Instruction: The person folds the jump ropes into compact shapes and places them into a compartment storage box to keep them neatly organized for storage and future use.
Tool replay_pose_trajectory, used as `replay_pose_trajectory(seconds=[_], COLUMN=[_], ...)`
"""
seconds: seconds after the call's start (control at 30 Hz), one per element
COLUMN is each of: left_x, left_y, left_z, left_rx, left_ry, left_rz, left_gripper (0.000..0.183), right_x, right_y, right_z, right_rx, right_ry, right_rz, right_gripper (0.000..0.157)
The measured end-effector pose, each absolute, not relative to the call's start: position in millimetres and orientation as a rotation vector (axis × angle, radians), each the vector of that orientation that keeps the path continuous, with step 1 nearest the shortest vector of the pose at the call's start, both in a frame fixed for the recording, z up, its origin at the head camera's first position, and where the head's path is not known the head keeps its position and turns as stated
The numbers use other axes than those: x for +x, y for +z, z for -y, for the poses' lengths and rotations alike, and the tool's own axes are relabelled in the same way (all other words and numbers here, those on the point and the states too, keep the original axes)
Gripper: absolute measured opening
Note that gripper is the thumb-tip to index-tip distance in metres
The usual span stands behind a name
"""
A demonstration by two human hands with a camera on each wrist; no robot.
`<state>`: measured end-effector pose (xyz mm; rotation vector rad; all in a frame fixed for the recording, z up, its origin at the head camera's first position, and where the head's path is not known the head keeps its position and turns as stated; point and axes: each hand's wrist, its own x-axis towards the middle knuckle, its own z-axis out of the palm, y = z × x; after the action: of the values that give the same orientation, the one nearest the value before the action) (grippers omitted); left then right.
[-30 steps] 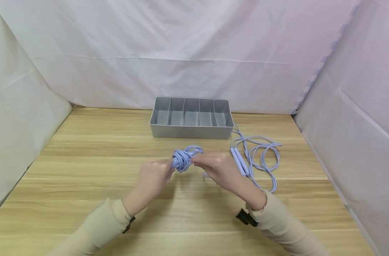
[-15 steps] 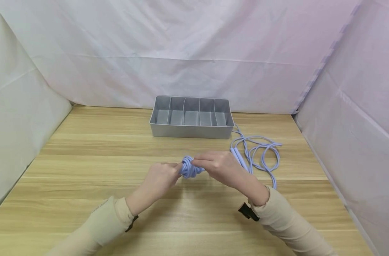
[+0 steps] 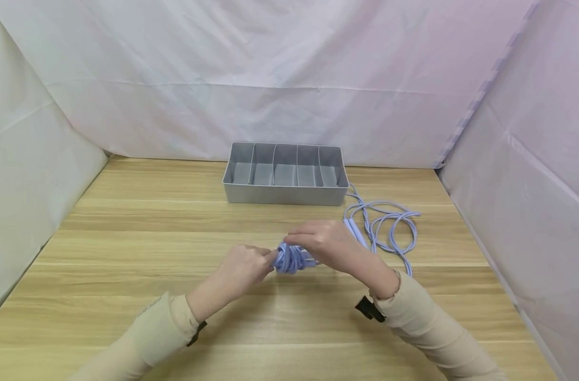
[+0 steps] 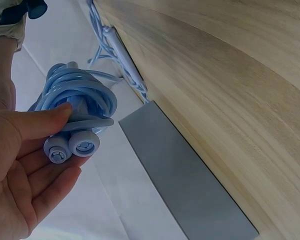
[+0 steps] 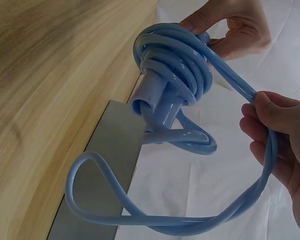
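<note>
A light blue jump rope has its cord wound several times around its two handles, held above the table. My left hand pinches the handle ends between thumb and fingers; both round end caps show in the left wrist view. In the right wrist view my right hand pinches a doubled stretch of cord between thumb and fingertips, apart from the wound bundle. From there the cord's tail hangs in a loose loop. The open handle ends point away from my left hand.
A grey organizer box with several compartments stands at the back of the table. A second light blue jump rope lies loosely coiled to the right, its handles partly behind my right hand. White cloth walls enclose the table.
The wound bundle has moved right and slightly nearer, turning in my left hand. My right hand has shifted slightly, now above the bundle's right side with cord in its fingers.
</note>
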<state>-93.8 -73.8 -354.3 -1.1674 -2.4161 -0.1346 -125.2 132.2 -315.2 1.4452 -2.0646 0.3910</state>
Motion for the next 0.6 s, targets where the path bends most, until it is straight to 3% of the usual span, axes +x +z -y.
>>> replay_pose_trajectory(seconds=[0.2,0.6], left_x=[-89.5,-86.3], left_y=[-351.7,-348.9], left_z=[73.2,77.1], left_rx=[-1.214,-1.383], left_ry=[-0.175,-0.4], left_rz=[2.421,2.374], left_gripper=[0.016,0.015], right_x=[-127.8,-144.2], right_y=[-313.7,-321.7], right_z=[-132.3,-140.2], right_rx=[1.48,1.6], right_ry=[0.437,0.893], right_rz=[2.092,2.215], right_gripper=[0.026,0.014])
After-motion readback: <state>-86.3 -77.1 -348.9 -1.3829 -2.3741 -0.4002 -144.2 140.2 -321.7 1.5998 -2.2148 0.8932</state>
